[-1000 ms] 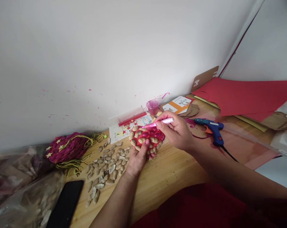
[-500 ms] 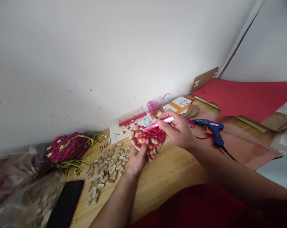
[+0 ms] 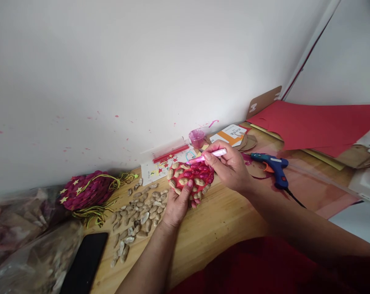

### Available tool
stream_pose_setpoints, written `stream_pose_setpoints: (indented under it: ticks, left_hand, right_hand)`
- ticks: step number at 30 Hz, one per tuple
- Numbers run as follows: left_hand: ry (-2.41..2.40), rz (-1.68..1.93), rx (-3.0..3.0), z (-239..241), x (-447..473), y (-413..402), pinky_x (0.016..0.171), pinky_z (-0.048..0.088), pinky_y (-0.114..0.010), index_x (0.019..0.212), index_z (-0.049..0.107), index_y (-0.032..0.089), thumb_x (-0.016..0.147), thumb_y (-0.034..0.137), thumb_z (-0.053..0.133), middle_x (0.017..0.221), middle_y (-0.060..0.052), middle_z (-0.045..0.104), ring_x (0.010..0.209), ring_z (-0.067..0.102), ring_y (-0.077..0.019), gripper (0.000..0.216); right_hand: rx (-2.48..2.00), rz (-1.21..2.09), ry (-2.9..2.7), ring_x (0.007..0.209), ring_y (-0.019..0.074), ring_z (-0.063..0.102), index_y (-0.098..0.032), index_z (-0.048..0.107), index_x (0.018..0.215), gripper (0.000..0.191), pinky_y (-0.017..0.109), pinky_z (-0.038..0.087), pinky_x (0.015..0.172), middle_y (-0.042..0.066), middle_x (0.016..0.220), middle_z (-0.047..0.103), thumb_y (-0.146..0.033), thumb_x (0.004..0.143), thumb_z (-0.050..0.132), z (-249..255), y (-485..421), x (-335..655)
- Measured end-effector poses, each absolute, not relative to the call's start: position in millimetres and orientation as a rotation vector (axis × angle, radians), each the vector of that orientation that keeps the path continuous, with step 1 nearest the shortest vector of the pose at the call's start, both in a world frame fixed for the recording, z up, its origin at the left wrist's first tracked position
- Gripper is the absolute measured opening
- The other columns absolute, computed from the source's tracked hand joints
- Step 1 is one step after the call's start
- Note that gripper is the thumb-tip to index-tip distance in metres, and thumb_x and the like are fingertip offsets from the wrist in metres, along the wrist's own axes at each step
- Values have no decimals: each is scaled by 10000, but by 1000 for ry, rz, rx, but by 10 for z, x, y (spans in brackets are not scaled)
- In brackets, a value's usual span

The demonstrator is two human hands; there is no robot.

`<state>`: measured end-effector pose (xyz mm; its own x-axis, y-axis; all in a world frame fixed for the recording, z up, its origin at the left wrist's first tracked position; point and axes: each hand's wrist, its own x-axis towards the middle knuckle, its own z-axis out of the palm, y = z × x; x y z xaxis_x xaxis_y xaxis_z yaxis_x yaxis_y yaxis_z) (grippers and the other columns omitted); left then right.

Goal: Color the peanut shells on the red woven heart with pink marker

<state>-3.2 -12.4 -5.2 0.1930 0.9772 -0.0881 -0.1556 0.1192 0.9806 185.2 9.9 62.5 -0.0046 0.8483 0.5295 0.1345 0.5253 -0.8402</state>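
Left hand (image 3: 176, 206): I am grasping the lower edge of the red disc studded with peanut shells (image 3: 191, 178), thumb pressing on top, tilting its face up toward me at the middle of the frame so I can see the shells.
Right hand (image 3: 230, 167): my grip is clenching a pink brush (image 3: 207, 156) like a pencil, its tip touching the disc's upper edge, where the shells are already glittering magenta.
Disc: I am holding it just above the wooden surface (image 3: 215, 224), probably to keep wet paint off the wood.
Loose peanut shells (image 3: 137, 220): lying scattered left of my left hand.
Paint cup (image 3: 196, 137): standing just above the disc, by the wall, close for dipping.
Glue gun (image 3: 272, 166): lying right of my right hand, apart from it.
Black phone (image 3: 85, 263): lying at lower left.
Finished magenta piece (image 3: 86, 190): sitting at left, with green cords.
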Motion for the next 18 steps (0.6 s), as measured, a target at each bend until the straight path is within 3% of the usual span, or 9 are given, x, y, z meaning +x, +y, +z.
stream_pose_setpoints:
  ticks: [18]
  left_hand:
    - [1008, 1067, 1111, -60, -34, -128, 403, 474, -250, 763, 650, 167, 843, 663, 749, 550, -27, 639, 427, 593, -152, 511]
  right_hand:
    - [-910, 693, -1492, 656, 148, 482, -231, 617, 935, 233, 296, 412, 607, -9, 749, 560, -450, 1013, 632, 624, 80, 1846]
